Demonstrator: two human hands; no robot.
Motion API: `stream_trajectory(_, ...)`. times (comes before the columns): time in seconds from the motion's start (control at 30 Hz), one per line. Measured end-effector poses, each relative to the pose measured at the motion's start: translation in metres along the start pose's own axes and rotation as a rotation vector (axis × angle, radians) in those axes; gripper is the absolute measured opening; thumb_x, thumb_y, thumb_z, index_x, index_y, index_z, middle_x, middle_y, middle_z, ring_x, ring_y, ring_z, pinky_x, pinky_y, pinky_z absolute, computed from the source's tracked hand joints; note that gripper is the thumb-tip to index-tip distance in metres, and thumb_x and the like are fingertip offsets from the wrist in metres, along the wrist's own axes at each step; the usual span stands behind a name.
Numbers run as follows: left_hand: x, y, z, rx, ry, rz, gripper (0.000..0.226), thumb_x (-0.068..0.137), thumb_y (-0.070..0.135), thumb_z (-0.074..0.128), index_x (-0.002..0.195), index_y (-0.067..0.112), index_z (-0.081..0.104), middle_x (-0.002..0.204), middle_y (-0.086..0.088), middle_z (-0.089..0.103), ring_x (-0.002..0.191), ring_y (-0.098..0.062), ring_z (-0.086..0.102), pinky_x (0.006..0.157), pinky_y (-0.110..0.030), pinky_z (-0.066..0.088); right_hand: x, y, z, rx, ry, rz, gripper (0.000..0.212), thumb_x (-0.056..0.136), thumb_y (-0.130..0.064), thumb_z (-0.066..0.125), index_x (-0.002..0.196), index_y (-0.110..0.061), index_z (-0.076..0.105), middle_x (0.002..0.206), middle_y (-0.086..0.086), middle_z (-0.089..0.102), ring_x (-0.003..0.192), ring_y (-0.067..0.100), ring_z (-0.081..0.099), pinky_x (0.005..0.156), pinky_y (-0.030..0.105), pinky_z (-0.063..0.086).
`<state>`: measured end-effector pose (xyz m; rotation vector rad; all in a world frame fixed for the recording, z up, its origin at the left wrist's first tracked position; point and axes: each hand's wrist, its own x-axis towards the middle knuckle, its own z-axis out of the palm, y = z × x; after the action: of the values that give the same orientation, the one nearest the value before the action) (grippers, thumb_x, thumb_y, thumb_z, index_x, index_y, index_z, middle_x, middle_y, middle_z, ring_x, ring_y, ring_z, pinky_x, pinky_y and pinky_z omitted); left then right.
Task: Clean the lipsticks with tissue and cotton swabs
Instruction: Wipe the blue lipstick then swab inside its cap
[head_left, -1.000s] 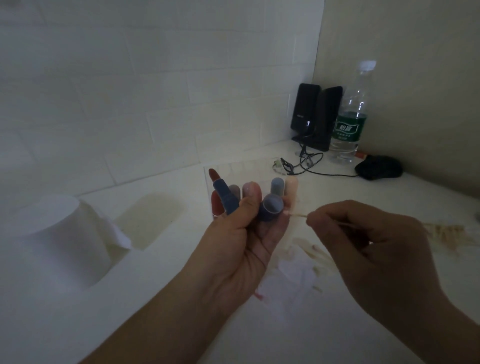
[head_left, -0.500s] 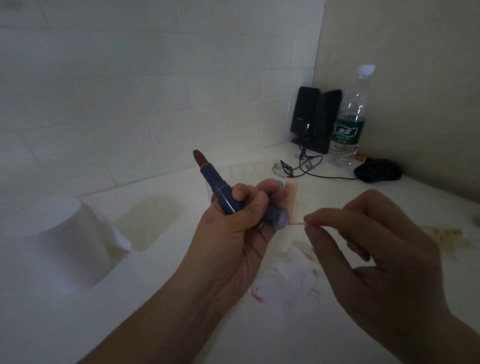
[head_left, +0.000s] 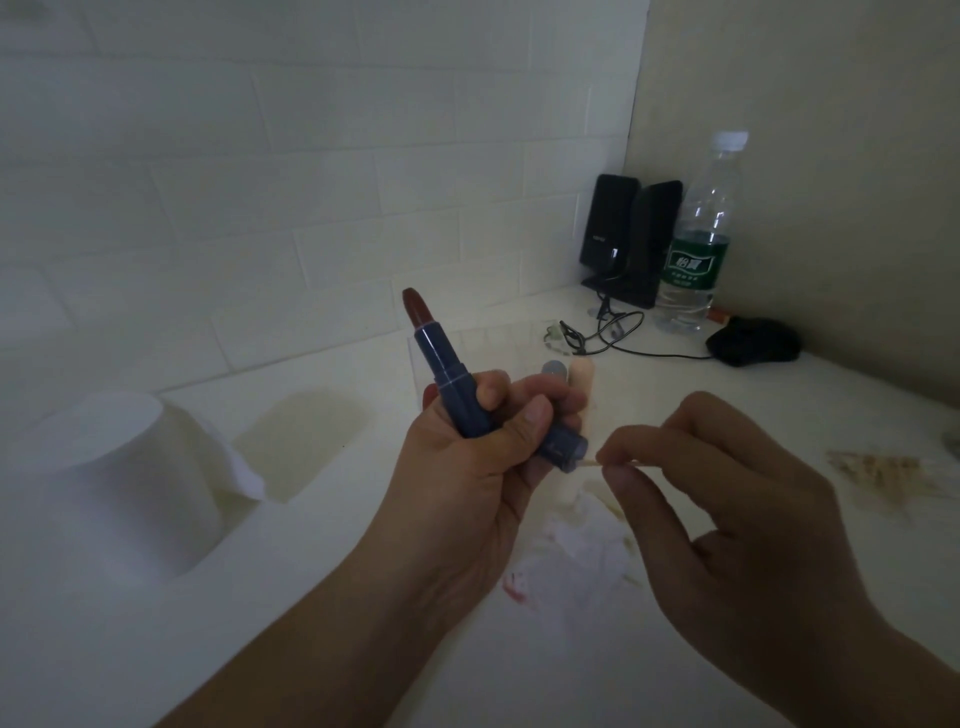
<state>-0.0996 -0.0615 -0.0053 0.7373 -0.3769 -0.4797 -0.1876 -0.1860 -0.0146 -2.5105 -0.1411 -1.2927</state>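
My left hand (head_left: 483, 467) grips an uncapped blue lipstick (head_left: 449, 379) with its dark red tip pointing up and left. The same hand also holds the blue cap (head_left: 563, 447), whose open end faces right. My right hand (head_left: 727, 499) pinches a cotton swab (head_left: 592, 464) between thumb and fingers, its tip at the cap's mouth. A crumpled tissue (head_left: 576, 551) with red smears lies on the white table below my hands. Behind my left hand stands a clear organizer (head_left: 498, 338) holding a blue-grey lipstick (head_left: 553, 368) and a pale pink lipstick (head_left: 581, 374).
A toilet paper roll (head_left: 114, 478) stands at the left. A pile of cotton swabs (head_left: 883, 470) lies at the right. In the back corner are black speakers (head_left: 628, 239), a water bottle (head_left: 701, 234), cables (head_left: 608, 332) and a black mouse (head_left: 753, 343).
My left hand has tilted the lipstick up and away from the organizer, so its red tip now shows clearly. My right hand stays at the cap's mouth with the swab.
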Motion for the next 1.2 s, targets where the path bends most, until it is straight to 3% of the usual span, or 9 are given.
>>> stream_trajectory(0.1, 0.001, 0.000, -0.001, 0.010, 0.004, 0.002, 0.021, 0.069, -0.006, 0.054, 0.072, 0.011, 0.042, 0.076, -0.010, 0.068, 0.078, -0.021, 0.070, 0.068, -0.027, 0.058, 0.001, 0.000, -0.002, -0.023, -0.005, 0.015, 0.018, 0.086, -0.023, 0.053, 0.085, -0.013, 0.068, 0.074, -0.008, 0.041, 0.053, 0.012, 0.045, 0.051, 0.018, 0.034)
stream_trajectory(0.33, 0.003, 0.001, -0.002, -0.001, 0.021, -0.007, 0.018, 0.070, -0.003, 0.054, 0.073, 0.010, 0.043, 0.076, -0.012, 0.068, 0.079, -0.023, 0.069, 0.068, -0.031, 0.060, 0.006, 0.005, -0.004, 0.077, -0.087, 0.074, 0.009, 0.085, -0.024, 0.058, 0.082, -0.021, 0.066, 0.071, -0.023, 0.039, 0.061, -0.004, 0.044, 0.056, 0.004, 0.034)
stream_trajectory(0.43, 0.003, 0.002, -0.002, -0.033, 0.046, -0.012, 0.016, 0.072, -0.002, 0.054, 0.074, 0.010, 0.045, 0.075, -0.011, 0.068, 0.079, -0.022, 0.070, 0.067, -0.030, 0.060, 0.013, 0.019, -0.008, 0.161, -0.071, 0.242, 0.007, 0.080, -0.018, 0.066, 0.081, -0.025, 0.064, 0.071, -0.020, 0.046, 0.068, 0.003, 0.048, 0.056, 0.013, 0.042)
stream_trajectory(0.6, 0.007, 0.003, -0.007, -0.086, 0.108, -0.049, 0.016, 0.076, 0.001, 0.058, 0.075, 0.012, 0.047, 0.083, -0.012, 0.064, 0.078, -0.023, 0.070, 0.065, -0.031, 0.059, 0.017, 0.051, -0.008, -0.028, -0.415, 0.450, 0.012, 0.081, -0.039, 0.066, 0.074, -0.047, 0.059, 0.082, -0.017, 0.052, 0.071, -0.001, 0.047, 0.060, 0.016, 0.029)
stream_trajectory(0.9, 0.007, 0.002, -0.008, 0.002, 0.111, -0.141, 0.018, 0.077, 0.015, 0.063, 0.089, 0.015, 0.050, 0.089, -0.008, 0.061, 0.072, -0.018, 0.065, 0.057, -0.026, 0.057, 0.011, 0.068, -0.006, -0.082, -0.762, 0.519, 0.008, 0.079, -0.046, 0.069, 0.073, -0.041, 0.068, 0.078, -0.012, 0.057, 0.074, 0.003, 0.054, 0.068, 0.022, 0.046)
stream_trajectory(1.0, 0.006, 0.003, -0.006, 0.090, 0.138, -0.168, 0.022, 0.077, 0.021, 0.064, 0.094, 0.009, 0.056, 0.082, -0.005, 0.064, 0.068, -0.016, 0.066, 0.051, -0.023, 0.056, 0.018, 0.074, -0.017, -0.077, -0.628, 0.547, 0.011, 0.082, -0.047, 0.066, 0.077, -0.037, 0.068, 0.073, -0.008, 0.062, 0.066, 0.003, 0.056, 0.058, 0.016, 0.042)
stream_trajectory(1.1, 0.004, 0.001, -0.003, 0.165, 0.177, -0.190, 0.023, 0.078, 0.028, 0.063, 0.093, 0.010, 0.061, 0.074, -0.002, 0.065, 0.061, -0.013, 0.065, 0.044, -0.021, 0.053, 0.026, 0.095, -0.037, -0.116, -0.243, 0.644, 0.011, 0.082, -0.040, 0.069, 0.074, -0.032, 0.067, 0.065, -0.009, 0.061, 0.059, 0.004, 0.055, 0.052, 0.016, 0.036)
stream_trajectory(1.17, 0.002, -0.001, -0.001, 0.205, 0.179, -0.191, 0.017, 0.082, 0.029, 0.062, 0.087, 0.013, 0.060, 0.072, -0.001, 0.064, 0.059, -0.012, 0.063, 0.040, -0.018, 0.049, 0.026, 0.116, -0.056, -0.178, -0.026, 0.744, 0.009, 0.081, -0.032, 0.071, 0.076, -0.026, 0.070, 0.061, -0.008, 0.060, 0.059, 0.013, 0.056, 0.055, 0.021, 0.038)
stream_trajectory(1.2, 0.001, -0.002, 0.000, 0.214, 0.178, -0.192, 0.014, 0.082, 0.028, 0.062, 0.083, 0.014, 0.059, 0.071, -0.001, 0.063, 0.059, -0.012, 0.061, 0.037, -0.016, 0.045, 0.023, 0.129, -0.066, -0.267, -0.025, 0.782, 0.010, 0.081, -0.029, 0.071, 0.079, -0.019, 0.073, 0.062, -0.004, 0.060, 0.064, 0.019, 0.058, 0.060, 0.023, 0.040)
